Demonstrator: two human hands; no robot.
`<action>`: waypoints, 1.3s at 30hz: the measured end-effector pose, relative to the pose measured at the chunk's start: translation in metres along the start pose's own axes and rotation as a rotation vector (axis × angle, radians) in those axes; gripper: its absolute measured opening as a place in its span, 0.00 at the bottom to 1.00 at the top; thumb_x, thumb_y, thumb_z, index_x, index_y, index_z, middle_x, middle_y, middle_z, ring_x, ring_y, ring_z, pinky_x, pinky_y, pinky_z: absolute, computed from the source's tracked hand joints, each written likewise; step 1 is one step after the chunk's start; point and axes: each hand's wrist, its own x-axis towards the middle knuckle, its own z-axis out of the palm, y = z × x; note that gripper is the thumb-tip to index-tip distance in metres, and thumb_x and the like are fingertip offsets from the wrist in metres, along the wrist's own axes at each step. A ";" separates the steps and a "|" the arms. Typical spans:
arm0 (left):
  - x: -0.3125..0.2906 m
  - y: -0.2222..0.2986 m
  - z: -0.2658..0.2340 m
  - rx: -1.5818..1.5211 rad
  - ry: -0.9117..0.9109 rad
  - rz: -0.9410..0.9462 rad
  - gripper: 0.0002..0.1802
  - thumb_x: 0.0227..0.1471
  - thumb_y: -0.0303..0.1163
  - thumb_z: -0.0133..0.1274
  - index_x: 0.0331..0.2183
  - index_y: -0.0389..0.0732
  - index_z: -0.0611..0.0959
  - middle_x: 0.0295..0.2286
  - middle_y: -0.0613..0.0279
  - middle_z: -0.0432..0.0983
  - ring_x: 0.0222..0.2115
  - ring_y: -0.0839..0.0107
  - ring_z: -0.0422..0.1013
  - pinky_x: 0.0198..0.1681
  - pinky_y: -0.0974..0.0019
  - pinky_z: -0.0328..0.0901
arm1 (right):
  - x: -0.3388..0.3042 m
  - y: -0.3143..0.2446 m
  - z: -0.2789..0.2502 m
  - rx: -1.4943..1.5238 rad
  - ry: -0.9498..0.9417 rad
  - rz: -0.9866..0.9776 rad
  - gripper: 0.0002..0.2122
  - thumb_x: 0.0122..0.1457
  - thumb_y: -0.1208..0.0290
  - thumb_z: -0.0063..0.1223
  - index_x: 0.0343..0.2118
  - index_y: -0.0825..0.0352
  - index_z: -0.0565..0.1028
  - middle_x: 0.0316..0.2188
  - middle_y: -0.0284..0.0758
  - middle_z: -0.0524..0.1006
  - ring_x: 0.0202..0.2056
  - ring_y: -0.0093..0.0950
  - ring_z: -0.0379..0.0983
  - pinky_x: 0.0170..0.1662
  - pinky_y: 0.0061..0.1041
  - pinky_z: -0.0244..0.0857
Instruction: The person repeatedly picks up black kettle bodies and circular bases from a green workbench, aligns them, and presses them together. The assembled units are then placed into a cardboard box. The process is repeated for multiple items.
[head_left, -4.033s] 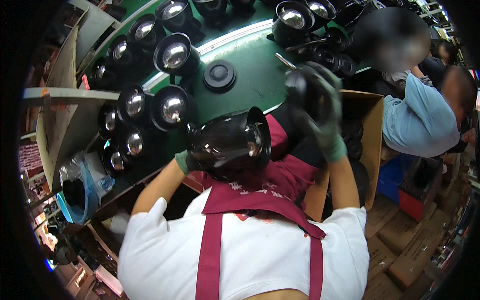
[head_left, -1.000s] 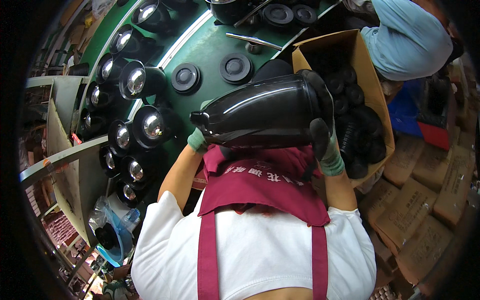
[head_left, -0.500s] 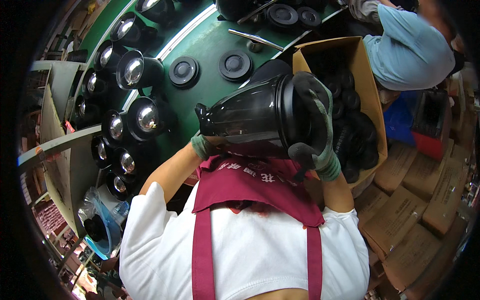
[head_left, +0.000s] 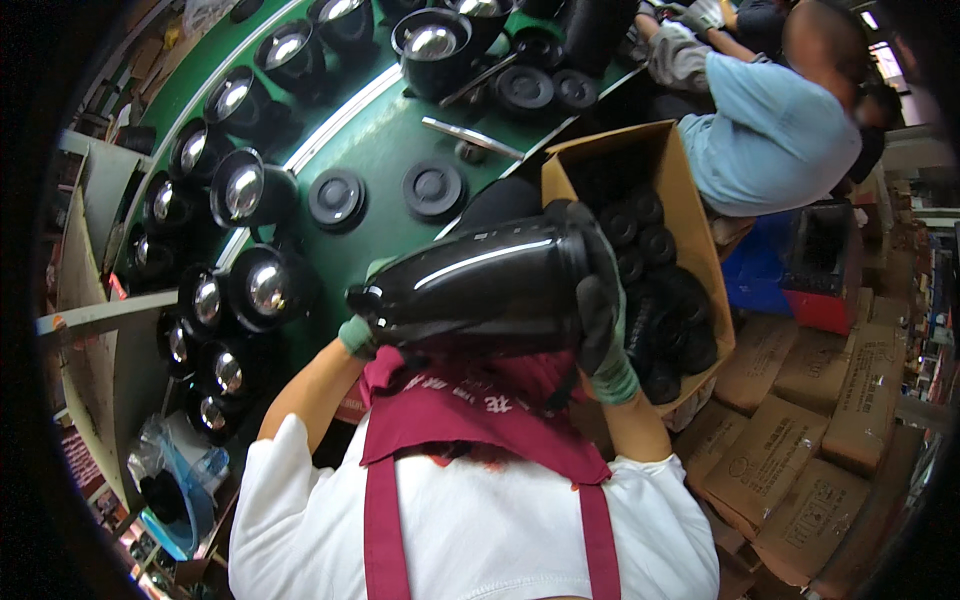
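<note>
I hold a glossy black jug [head_left: 480,290] on its side in front of my maroon apron, its narrow spout end to the left and its wide end to the right. At the spout end my left hand [head_left: 357,333], in a grey-green glove, grips from behind and below; its fingers are mostly hidden by the jug. Wrapped round the wide end is my right hand [head_left: 602,300], gloved alike with dark palm and fingers. Beyond the jug, a round black lid [head_left: 337,199] and a second black lid [head_left: 433,189] lie on the green belt [head_left: 375,140].
Several black jug bodies with shiny silver insides [head_left: 243,193] stand left and far. An open cardboard box [head_left: 690,200] of black round parts is at my right. Past it are a person in a light blue shirt [head_left: 775,130] and stacked cartons [head_left: 770,450]. A metal bar [head_left: 470,138] spans the belt.
The jug has turned slightly in my hands, its ridged rim now less visible. My left hand has shifted toward the spout end. The whole view has moved, with the surroundings appearing lower and further left.
</note>
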 end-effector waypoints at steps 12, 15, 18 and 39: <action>0.007 0.118 0.090 0.243 0.205 -0.059 0.26 0.46 0.30 0.60 0.49 0.33 0.77 0.44 0.56 0.78 0.42 0.68 0.75 0.50 0.64 0.69 | 0.005 -0.023 -0.019 0.124 -0.025 -0.126 0.34 0.61 0.49 0.49 0.61 0.75 0.62 0.60 0.49 0.64 0.60 0.39 0.63 0.63 0.35 0.54; 0.008 0.119 0.081 0.183 0.129 0.029 0.23 0.45 0.27 0.60 0.46 0.31 0.80 0.41 0.59 0.79 0.39 0.74 0.74 0.47 0.66 0.69 | 0.003 -0.023 -0.014 0.155 0.001 -0.135 0.33 0.61 0.51 0.49 0.61 0.74 0.62 0.61 0.48 0.63 0.61 0.39 0.61 0.63 0.35 0.52; 0.009 0.115 0.074 0.335 0.138 0.071 0.24 0.45 0.26 0.60 0.46 0.31 0.79 0.41 0.59 0.79 0.38 0.74 0.74 0.46 0.67 0.69 | 0.007 -0.026 -0.014 0.306 -0.023 -0.043 0.32 0.63 0.52 0.48 0.63 0.72 0.60 0.62 0.45 0.61 0.61 0.37 0.60 0.64 0.34 0.50; -0.001 0.030 0.030 -0.015 -0.160 -0.204 0.29 0.51 0.27 0.57 0.55 0.35 0.71 0.52 0.56 0.71 0.50 0.70 0.69 0.55 0.64 0.65 | -0.004 0.016 -0.059 0.378 -0.092 -0.244 0.35 0.59 0.52 0.55 0.64 0.67 0.59 0.63 0.44 0.60 0.62 0.37 0.59 0.64 0.34 0.54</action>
